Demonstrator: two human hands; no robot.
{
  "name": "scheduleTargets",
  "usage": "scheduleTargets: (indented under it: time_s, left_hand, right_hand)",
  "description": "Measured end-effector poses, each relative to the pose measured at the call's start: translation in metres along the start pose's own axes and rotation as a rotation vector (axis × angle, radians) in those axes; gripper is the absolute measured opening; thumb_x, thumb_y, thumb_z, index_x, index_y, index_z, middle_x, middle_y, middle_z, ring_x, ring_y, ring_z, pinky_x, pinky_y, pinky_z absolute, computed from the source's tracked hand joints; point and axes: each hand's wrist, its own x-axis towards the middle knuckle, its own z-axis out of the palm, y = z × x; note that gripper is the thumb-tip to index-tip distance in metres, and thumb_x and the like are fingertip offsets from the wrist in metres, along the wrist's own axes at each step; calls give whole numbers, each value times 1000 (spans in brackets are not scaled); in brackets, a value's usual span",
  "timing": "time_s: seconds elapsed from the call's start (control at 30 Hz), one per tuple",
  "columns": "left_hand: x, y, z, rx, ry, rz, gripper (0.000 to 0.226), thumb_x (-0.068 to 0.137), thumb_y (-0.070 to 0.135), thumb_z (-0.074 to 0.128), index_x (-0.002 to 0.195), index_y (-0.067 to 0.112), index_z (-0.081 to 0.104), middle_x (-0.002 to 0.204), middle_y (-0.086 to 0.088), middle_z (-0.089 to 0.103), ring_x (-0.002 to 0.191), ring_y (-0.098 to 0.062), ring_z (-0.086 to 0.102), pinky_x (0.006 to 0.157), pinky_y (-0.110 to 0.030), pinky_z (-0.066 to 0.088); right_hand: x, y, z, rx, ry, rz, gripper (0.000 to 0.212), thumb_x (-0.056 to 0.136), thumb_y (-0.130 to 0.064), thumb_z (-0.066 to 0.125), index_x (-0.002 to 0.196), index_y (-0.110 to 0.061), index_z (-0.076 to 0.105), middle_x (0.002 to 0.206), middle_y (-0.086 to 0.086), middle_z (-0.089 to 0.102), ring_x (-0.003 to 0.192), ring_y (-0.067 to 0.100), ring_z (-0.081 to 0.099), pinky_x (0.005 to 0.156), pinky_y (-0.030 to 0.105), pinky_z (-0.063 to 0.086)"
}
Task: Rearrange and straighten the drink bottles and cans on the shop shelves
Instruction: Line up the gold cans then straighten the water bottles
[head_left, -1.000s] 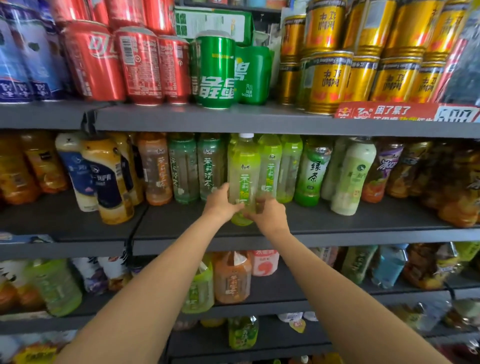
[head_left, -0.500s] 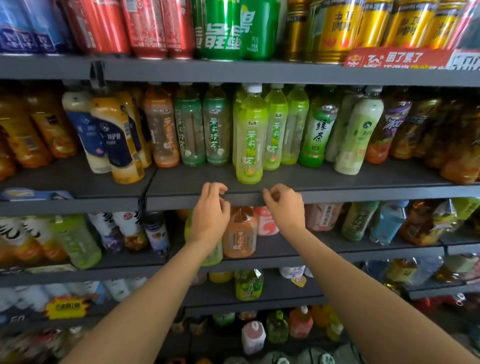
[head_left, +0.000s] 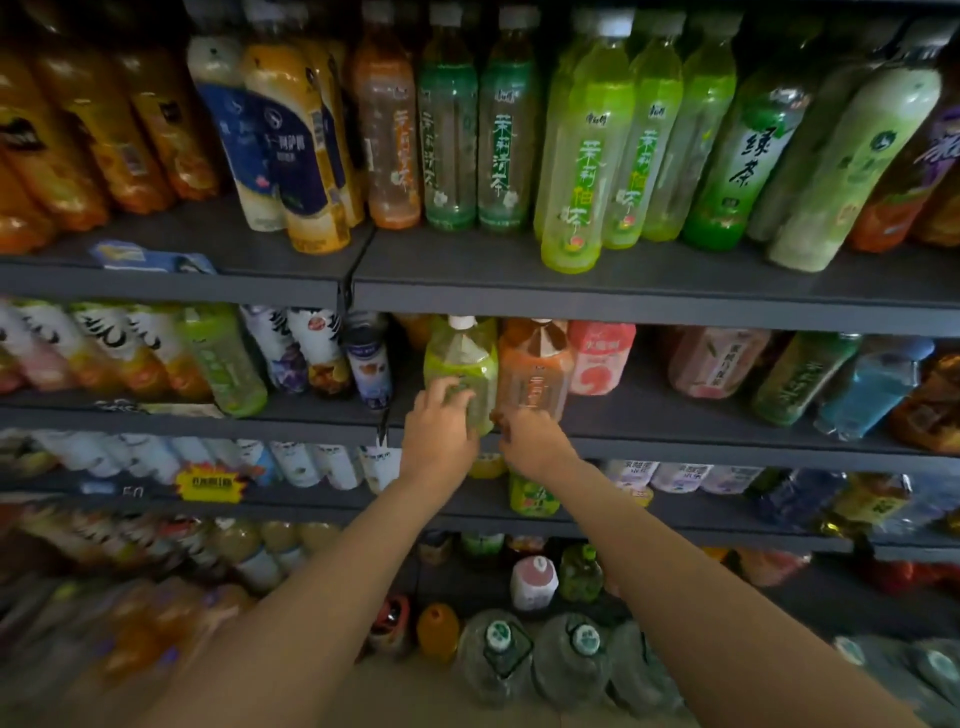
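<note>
A green tea bottle (head_left: 461, 364) with a white cap stands at the front of the middle shelf (head_left: 675, 447). My left hand (head_left: 439, 423) grips its lower left side, fingers curled onto the label. An orange tea bottle (head_left: 535, 371) stands touching it on the right. My right hand (head_left: 535, 441) is at the base of these two bottles, its curled fingertips at the seam between them. Which bottle it holds is hidden. A tall light-green bottle (head_left: 579, 176) stands forward of its row on the shelf above.
A pink carton (head_left: 600, 358) and a small dark can (head_left: 369, 364) flank the two bottles. The upper shelf (head_left: 623, 306) holds rows of green, orange and milky bottles. Lower shelves carry white bottles and large water jugs (head_left: 496, 660). A yellow price tag (head_left: 210, 483) hangs at the left.
The view has dropped by one shelf. Both hands left the tall light-green bottle, passed the shelf edge and went down to the bottles on the shelf below.
</note>
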Motion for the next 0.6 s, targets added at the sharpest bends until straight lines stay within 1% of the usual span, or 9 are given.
scheduleTargets:
  time_s: [0.1,0.17,0.23,0.3,0.4,0.5,0.6]
  left_hand:
    - [-3,7,-2,11,53,-2,40,88,12,51,128,13,48,136,-7,35,121,-27,38,100,-37,36]
    - [-7,14,-1,16,46,-33,39,89,13,50,128,13,47,135,-7,35,121,-27,38,99,-37,36]
    - [-11,23,1,39,31,-56,41,90,15,49,130,14,44,135,-7,35,122,-26,38,99,-36,35]
    - [-16,35,2,62,-19,-81,45,91,17,49,134,15,39,137,-7,35,125,-27,38,99,-39,35]
    - [-22,60,4,66,-135,-126,59,92,20,49,144,17,22,144,-8,31,130,-30,37,102,-43,32]
    - [-23,92,7,50,-161,-96,69,91,21,51,148,19,12,147,-9,33,131,-31,38,106,-45,31]
    - [-23,131,-1,4,-123,2,71,90,18,53,148,18,11,146,-11,34,127,-34,42,104,-45,35]
  right_hand:
    - [-6,9,5,-26,-14,-21,36,91,-11,50,127,-8,48,117,17,57,108,35,54,83,40,49]
    - [-11,24,3,-35,7,-10,40,89,-10,51,129,-9,47,120,17,55,112,35,51,86,41,50]
    - [-17,41,-1,-52,47,22,39,89,-8,50,128,-7,46,122,19,51,116,36,46,88,40,47]
    - [-27,55,-8,-66,62,59,44,90,-9,50,133,-6,41,126,17,46,121,36,40,94,39,42]
    - [-43,68,-16,-80,53,56,51,90,-11,50,139,-8,34,132,16,39,123,36,36,100,41,37]
    - [-60,82,-33,-113,79,25,52,88,-11,52,137,-10,34,133,15,38,122,35,36,99,42,39]
    - [-81,97,-68,-147,171,9,49,89,-11,52,135,-8,36,133,14,40,122,33,37,97,42,40]
